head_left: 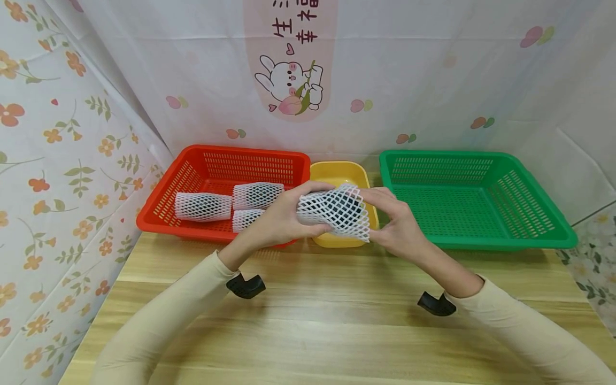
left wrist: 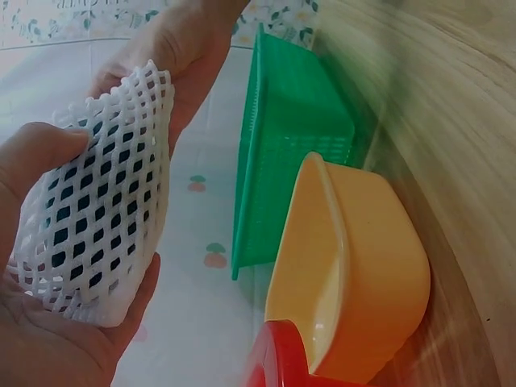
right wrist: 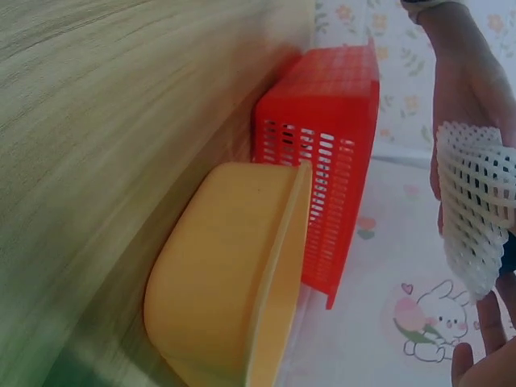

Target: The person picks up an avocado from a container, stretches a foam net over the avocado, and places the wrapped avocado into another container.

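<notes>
A white foam net sleeve [head_left: 332,211] with a dark object inside is held in the air above the yellow bin [head_left: 339,170]. My left hand [head_left: 281,214] grips its left end, thumb on the near side, as the left wrist view also shows. At the flared right end, my right hand [head_left: 399,222] holds the net's edge between thumb and fingers. In the right wrist view, a bit of the dark object [right wrist: 509,255] shows at that end of the net. The mesh hides what kind of thing it is.
On the left, a red basket [head_left: 255,155] holds several net-wrapped items, one a foam-netted piece [head_left: 203,207]. To the right stands a green basket [head_left: 452,211]. All three containers rest on a wooden table [head_left: 308,321] in front of a printed cloth backdrop [head_left: 409,69].
</notes>
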`<state>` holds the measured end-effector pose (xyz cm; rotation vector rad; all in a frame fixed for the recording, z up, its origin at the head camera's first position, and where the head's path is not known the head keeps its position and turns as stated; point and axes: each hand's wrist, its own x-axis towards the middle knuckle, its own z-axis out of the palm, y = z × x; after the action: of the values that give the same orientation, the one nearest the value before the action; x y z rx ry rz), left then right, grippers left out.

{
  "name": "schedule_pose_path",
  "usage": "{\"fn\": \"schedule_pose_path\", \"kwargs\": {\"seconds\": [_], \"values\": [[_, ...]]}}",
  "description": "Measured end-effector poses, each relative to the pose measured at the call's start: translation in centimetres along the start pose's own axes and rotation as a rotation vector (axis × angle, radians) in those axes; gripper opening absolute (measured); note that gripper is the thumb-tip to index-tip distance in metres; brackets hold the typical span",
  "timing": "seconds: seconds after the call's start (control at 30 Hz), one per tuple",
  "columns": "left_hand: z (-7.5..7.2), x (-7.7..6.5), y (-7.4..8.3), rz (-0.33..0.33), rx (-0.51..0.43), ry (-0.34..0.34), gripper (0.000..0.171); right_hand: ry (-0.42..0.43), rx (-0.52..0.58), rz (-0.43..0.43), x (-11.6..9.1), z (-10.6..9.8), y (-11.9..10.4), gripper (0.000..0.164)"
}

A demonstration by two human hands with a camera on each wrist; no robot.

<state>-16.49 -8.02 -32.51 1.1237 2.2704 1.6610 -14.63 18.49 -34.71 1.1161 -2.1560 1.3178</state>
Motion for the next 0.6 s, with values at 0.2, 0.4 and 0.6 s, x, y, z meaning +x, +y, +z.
{"fn": "schedule_pose_path", "kwargs": {"seconds": [0.2, 0.4, 0.6], "values": [[0.16, 0.07, -0.21, 0.032, 0.031, 0.009, 0.065, -0.03, 0.007, 0.034, 0.04, -0.1, -0.27, 0.074], [0.49, 0.13, -0.51, 0.044, 0.003, -0.002, 0.068, -0.049, 0.053, 0.07, -0.04, -0.2, -0.52, 0.075], [0.62, 0.27, -0.47, 0.053, -0.004, -0.004, 0.069, -0.023, 0.071, 0.031, -0.05, -0.07, -0.44, 0.076]]}}
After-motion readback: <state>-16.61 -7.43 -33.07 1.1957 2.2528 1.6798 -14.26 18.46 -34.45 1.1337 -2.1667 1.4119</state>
